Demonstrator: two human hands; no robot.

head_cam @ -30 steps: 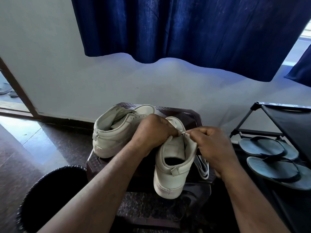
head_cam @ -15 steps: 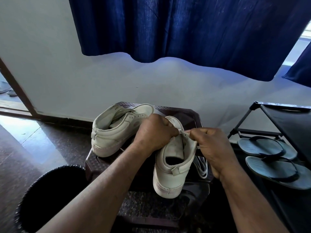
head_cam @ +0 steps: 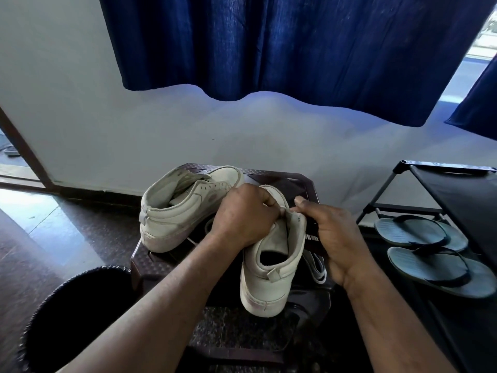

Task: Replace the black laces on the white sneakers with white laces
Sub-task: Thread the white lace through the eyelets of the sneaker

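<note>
View from a head-worn camera, looking down at two bare forearms working over a small dark brown bench (head_cam: 304,181) that stands against a pale wall.

At the far left is a doorway with a dark frame. At the lower left a round black bin (head_cam: 78,319) stands on the dark floor, just beside the bench's left edge.

On the far-left corner of the bench a white high-top, the far sneaker (head_cam: 183,214), lies tilted with its heel towards the camera. A row of eyelet holes shows along its upper.

Just right of it, the left hand (head_cam: 242,214) is closed over the top of the near sneaker (head_cam: 271,278), its fingers curled around the tongue and eyelet area. This white sneaker stands at the bench's near edge, heel towards the camera, its dark opening in view.

The right hand (head_cam: 338,238) grips the same sneaker from the right, thumb and fingers pinching the upper edge of its right eyelet flap. Whether a lace is between the fingers cannot be told.

A bundle of white laces (head_cam: 318,267) lies at the bench's right edge, just beside the near sneaker and partly hidden by the right hand.

To the right stands a black shoe rack (head_cam: 457,195) holding a pair of blue-grey flip-flops (head_cam: 419,232).

A deep blue curtain (head_cam: 269,44) hangs across the top.
</note>
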